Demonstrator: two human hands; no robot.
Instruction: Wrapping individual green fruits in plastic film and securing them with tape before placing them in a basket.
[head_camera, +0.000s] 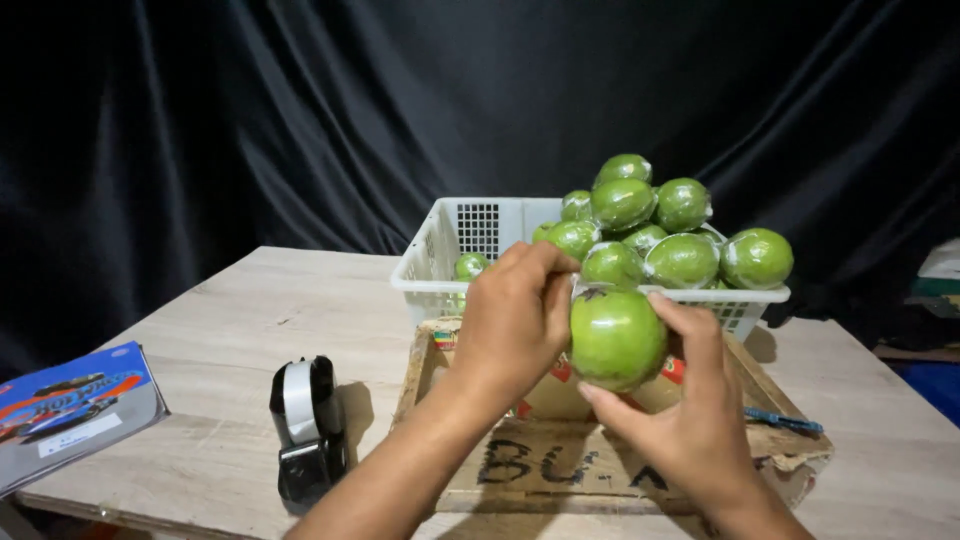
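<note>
We hold a wrapped green fruit (617, 338) in both hands, left hand (515, 322) pinching its top, right hand (690, 410) cupping it over the cardboard box (560, 455); next likely needs setting it down gently.

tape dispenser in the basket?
No, the tape dispenser stands on the table, left of the white basket holding wrapped green fruit.

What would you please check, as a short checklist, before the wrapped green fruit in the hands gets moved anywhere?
1. Grip: left hand and right hand both on the round green plastic-wrapped fruit - ok.
2. Wrap fully closed at the fruit's top: cannot tell.
3. Room in the white slotted plastic basket: left part has space, right side heaped with wrapped fruit - ok.
4. Black tape dispenser close by on the pale wooden table: ok.
5. Blue pen lying on the flat brown cardboard: clear of the hands - ok.
</note>
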